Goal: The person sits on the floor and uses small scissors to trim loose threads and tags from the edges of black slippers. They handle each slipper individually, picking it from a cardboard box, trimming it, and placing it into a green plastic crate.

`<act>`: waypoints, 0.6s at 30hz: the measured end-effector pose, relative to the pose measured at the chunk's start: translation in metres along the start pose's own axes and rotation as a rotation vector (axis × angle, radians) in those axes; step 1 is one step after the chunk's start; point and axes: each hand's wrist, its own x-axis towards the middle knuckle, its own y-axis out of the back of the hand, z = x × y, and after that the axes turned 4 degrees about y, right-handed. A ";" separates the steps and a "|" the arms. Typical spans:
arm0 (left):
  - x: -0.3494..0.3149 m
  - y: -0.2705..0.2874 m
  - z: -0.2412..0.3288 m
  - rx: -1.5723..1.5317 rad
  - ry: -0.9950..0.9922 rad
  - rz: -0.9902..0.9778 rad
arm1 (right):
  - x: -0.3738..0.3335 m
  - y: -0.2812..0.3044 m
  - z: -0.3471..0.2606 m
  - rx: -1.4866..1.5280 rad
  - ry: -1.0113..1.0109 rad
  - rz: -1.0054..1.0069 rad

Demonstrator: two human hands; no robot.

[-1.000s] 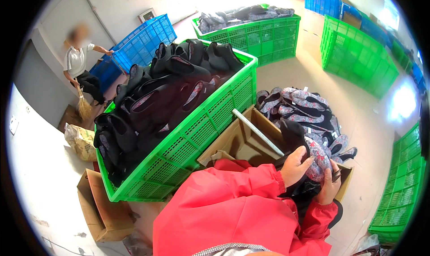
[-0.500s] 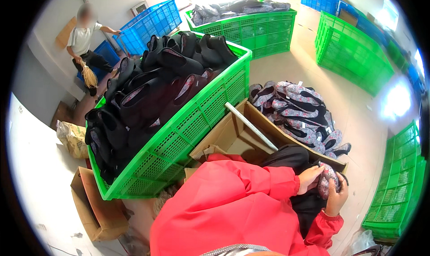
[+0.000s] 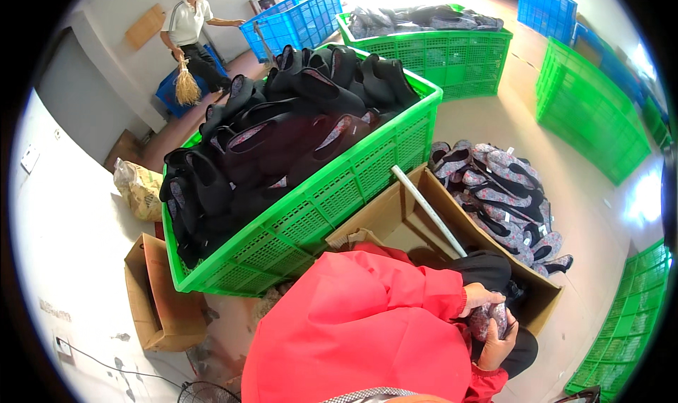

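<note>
A grey-and-red floral fabric shoe (image 3: 486, 321) is held close to my lap, above my dark trousers. My left hand (image 3: 477, 297) grips it from the far side, fingers laid over its top edge. From the near right, my right hand (image 3: 498, 345) has its fingers and thumb closed around the shoe. Both sleeves are red. Just past my hands stands an open cardboard box (image 3: 385, 219) with a white pole (image 3: 431, 214) leaning across it. Beyond the box lies a pile of similar floral shoes (image 3: 505, 191) on the floor.
A green crate (image 3: 311, 223) heaped with black shoes (image 3: 261, 142) stands to the left. More green crates (image 3: 445, 64) and a blue crate (image 3: 296, 22) are farther back. At far left, a person (image 3: 189, 29) holds a broom (image 3: 186, 85). A smaller cardboard box (image 3: 166, 297) sits lower left.
My head view has swung, so the surroundings sit farther right. Both hands have come lower with the shoe, which is turned differently. The person at the back still holds the broom.
</note>
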 end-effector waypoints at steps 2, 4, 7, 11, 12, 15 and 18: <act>-0.003 0.006 0.006 0.107 -0.050 0.051 | 0.000 -0.008 0.001 0.018 0.000 -0.007; 0.000 0.009 0.010 0.186 -0.059 0.112 | 0.001 -0.014 0.003 0.026 0.009 -0.007; 0.009 0.014 0.014 0.370 -0.114 0.202 | 0.002 -0.020 0.007 0.042 0.016 -0.029; -0.005 0.010 0.011 0.649 -0.396 0.442 | 0.005 -0.027 0.021 0.061 0.021 -0.061; 0.013 0.025 0.003 0.894 -0.629 0.472 | 0.008 -0.028 0.021 0.041 0.023 -0.074; 0.010 0.028 0.007 1.055 -0.843 0.491 | 0.015 -0.032 0.024 0.005 0.025 -0.082; -0.001 0.023 0.010 1.166 -0.990 0.501 | 0.022 -0.033 0.039 0.029 0.006 -0.064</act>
